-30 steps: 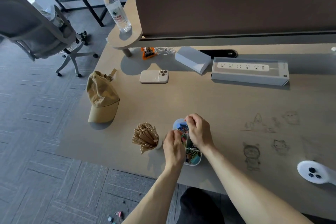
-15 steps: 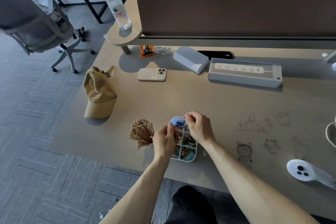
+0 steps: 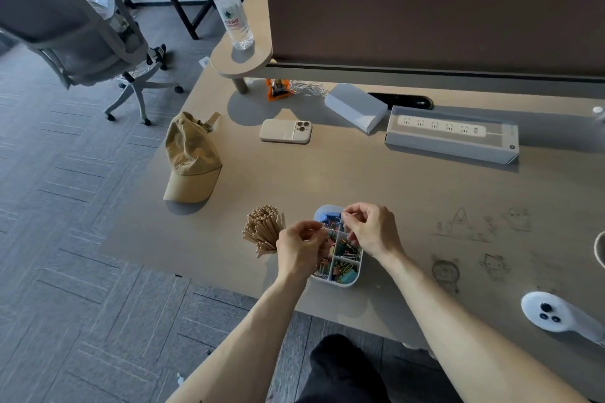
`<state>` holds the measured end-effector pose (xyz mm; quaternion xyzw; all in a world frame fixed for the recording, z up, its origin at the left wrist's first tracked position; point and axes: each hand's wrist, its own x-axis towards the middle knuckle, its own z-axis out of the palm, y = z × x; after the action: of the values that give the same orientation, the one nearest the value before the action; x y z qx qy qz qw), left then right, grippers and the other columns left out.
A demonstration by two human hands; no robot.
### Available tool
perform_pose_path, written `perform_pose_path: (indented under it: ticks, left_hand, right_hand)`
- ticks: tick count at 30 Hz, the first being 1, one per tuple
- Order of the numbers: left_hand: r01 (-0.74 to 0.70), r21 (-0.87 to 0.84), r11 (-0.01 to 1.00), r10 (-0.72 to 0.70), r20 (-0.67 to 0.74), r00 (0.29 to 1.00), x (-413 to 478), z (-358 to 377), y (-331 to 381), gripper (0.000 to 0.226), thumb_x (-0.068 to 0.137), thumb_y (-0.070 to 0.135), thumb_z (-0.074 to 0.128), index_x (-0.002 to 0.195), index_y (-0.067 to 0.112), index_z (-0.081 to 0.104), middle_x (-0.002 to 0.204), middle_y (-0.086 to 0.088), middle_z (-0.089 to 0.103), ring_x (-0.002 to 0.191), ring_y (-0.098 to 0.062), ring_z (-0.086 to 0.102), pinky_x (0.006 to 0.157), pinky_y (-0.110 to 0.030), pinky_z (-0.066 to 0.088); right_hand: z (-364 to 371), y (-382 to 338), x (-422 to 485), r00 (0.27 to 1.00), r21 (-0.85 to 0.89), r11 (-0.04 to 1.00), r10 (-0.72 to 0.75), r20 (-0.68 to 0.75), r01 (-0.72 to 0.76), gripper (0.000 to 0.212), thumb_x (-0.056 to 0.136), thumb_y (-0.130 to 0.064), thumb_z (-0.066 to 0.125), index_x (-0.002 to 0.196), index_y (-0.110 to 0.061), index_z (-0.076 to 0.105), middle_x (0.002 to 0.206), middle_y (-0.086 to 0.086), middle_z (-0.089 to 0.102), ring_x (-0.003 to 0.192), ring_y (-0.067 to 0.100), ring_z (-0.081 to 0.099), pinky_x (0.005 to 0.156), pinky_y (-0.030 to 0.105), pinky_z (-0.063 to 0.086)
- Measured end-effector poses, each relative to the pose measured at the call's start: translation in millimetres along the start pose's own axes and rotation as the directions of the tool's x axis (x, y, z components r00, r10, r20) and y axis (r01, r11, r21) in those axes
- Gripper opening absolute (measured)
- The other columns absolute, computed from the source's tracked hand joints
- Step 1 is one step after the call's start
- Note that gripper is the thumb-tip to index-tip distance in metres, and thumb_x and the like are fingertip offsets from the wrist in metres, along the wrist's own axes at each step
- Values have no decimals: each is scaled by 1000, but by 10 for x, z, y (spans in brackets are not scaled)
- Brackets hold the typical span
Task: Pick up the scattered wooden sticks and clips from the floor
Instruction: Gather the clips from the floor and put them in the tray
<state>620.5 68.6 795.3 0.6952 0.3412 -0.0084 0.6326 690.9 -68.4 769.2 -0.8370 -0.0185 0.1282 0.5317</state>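
Note:
A white compartment box (image 3: 353, 276) full of coloured clips sits near the desk's front edge. Just left of it stands a bundle of wooden sticks (image 3: 263, 232), upright in a holder. My left hand (image 3: 299, 249) hovers over the box's left side, fingers curled and pinched on small clips that are hard to make out. My right hand (image 3: 371, 232) is over the far right of the box, thumb and forefinger pinched on a thin clip. A small pale item (image 3: 180, 379) lies on the carpet below the desk edge.
On the desk (image 3: 409, 193) are a tan cap (image 3: 190, 157), a phone (image 3: 285, 131), a white box (image 3: 355, 106), a power strip box (image 3: 451, 134) and a white controller (image 3: 553, 316). A water bottle (image 3: 229, 6) stands on the corner shelf. An office chair (image 3: 75, 29) stands at far left.
My left hand has shifted a little left, away from my right hand, which stays pinched over the box's far end. The view has tilted slightly.

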Motion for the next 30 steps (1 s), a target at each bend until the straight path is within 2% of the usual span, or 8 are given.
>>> perform_pose_path:
  ticks: [6,9,14,17,19,22,26,30]
  left_hand:
    - [-58,66,996,59,-18,998,-57,-174,-26,9,91,17,68,85,15,74,73,-8,74,49,-16,62,52,-32,55]
    - [-70,63,996,73,-46,996,-113,-324,-66,16,94,21,64,83,13,73,68,-9,72,45,-14,55,46,-28,48]
    - [-71,132,989,78,-51,996,-292,-687,-294,16,94,25,63,87,16,74,60,4,65,44,-4,47,47,-20,38]
    - [-46,147,988,52,-39,998,-374,-822,-470,8,91,19,67,87,17,73,62,4,65,42,0,48,47,-18,37]
    - [-25,165,986,22,17,1000,-488,-853,-577,8,91,18,66,86,17,72,66,3,67,44,-3,49,46,-20,39]
    - [-14,191,981,-1,77,997,-654,-925,-677,8,92,17,64,93,14,71,73,-1,69,47,-2,54,45,-19,41]
    - [-14,149,989,6,55,998,-810,-1189,-755,5,92,17,65,93,16,70,74,-8,70,50,-10,56,44,-22,42]
    - [3,111,994,-2,-12,1000,-1037,-1617,-934,5,93,18,65,94,17,70,80,-11,72,55,-15,57,44,-22,42]
  right_hand:
    - [102,-67,-25,997,-133,989,-72,-24,68,17,89,-27,67,77,-16,74,60,-7,67,52,5,58,51,20,43]
    - [59,-66,8,995,-139,990,-41,-94,28,17,89,-25,66,78,-16,75,67,-3,70,61,14,64,58,25,49]
    - [-54,-26,-148,998,-182,983,1,-69,-14,19,91,-23,63,73,-23,69,59,-5,67,47,12,63,57,29,55]
    - [-159,112,-203,976,-185,970,122,-180,-156,19,87,-23,63,69,-22,68,58,-3,68,53,19,67,64,40,60]
    - [-168,199,-326,964,-223,938,247,-99,-264,15,86,-21,64,73,-23,70,65,-3,71,56,18,70,68,40,61]
    - [-50,288,-536,940,-194,932,328,89,-307,15,88,-15,61,95,-16,75,78,-1,75,64,16,72,60,33,60]
    - [55,265,-665,954,-151,945,298,29,-291,18,89,-11,59,99,-11,74,76,2,74,63,22,70,63,38,61]
    - [262,51,-955,991,-389,914,79,-110,-116,14,88,-18,61,86,-14,74,77,1,71,68,20,62,63,24,45]
